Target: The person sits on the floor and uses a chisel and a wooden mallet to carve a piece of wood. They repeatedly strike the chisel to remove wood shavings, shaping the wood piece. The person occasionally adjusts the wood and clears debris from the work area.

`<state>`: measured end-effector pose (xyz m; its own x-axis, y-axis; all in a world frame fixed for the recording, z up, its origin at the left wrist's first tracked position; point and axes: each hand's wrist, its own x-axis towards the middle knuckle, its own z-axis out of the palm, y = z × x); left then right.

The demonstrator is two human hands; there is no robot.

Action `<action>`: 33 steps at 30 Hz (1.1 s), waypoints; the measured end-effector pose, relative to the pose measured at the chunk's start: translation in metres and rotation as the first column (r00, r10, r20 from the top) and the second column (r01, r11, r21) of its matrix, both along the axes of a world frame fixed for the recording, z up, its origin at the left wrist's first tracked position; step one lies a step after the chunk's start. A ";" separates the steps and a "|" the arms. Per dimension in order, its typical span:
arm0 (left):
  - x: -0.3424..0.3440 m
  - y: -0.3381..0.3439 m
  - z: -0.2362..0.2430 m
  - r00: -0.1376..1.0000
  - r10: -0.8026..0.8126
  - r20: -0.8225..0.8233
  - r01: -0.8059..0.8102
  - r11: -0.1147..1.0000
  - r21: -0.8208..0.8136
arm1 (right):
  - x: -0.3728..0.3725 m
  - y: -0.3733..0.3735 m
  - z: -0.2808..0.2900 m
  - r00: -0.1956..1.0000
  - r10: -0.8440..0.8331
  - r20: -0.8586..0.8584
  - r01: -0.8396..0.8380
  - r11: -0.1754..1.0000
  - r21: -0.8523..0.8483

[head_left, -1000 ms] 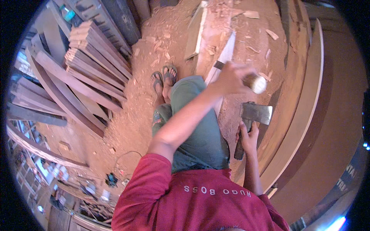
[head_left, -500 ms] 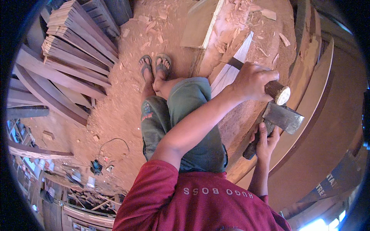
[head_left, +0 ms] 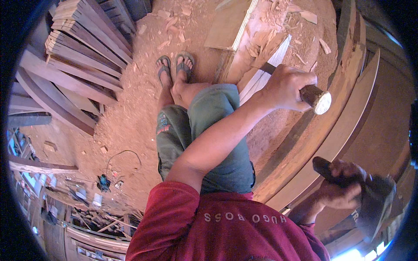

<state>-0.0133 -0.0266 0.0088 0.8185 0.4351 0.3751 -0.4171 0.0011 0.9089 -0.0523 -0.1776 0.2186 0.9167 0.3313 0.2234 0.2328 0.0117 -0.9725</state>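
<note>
My left hand (head_left: 287, 89) is closed around the thick wooden handle of a chisel (head_left: 319, 100), its pale round butt toward the right. The dark blade points left, its tip at a pale wooden piece (head_left: 254, 85) with lines drawn on it. Out to the lower right, my right hand (head_left: 342, 191) grips a hatchet (head_left: 379, 206) by its dark handle. The hatchet's metal head is smeared by motion and stands well apart from the chisel's butt. My left fingers hide part of the chisel handle.
Wood chips (head_left: 261, 39) and sawdust cover the work spot and floor. Curved planks (head_left: 352, 104) run along the right. Stacked slotted boards (head_left: 82, 52) stand at the left. A panel (head_left: 226, 26) lies ahead, near my feet (head_left: 174, 69). A blue corded tool (head_left: 103, 183) lies lower left.
My right hand has swung the hatchet from beside the chisel's butt down and out to the right. My left hand has barely moved and still holds the chisel.
</note>
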 end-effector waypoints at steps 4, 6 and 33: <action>-0.001 -0.003 0.001 0.999 0.035 0.008 -0.035 0.998 0.056 | 0.005 -0.005 0.001 0.819 0.487 0.305 0.171 0.300 -0.939; -0.003 -0.004 0.001 0.999 0.037 0.003 -0.037 0.998 0.043 | 0.002 -0.005 0.004 0.918 0.337 0.210 0.148 0.202 -0.968; 0.020 0.055 0.005 0.872 0.375 -0.315 -0.489 0.616 -0.618 | -0.012 -0.029 -0.016 0.976 -0.208 -0.061 0.091 0.647 -0.757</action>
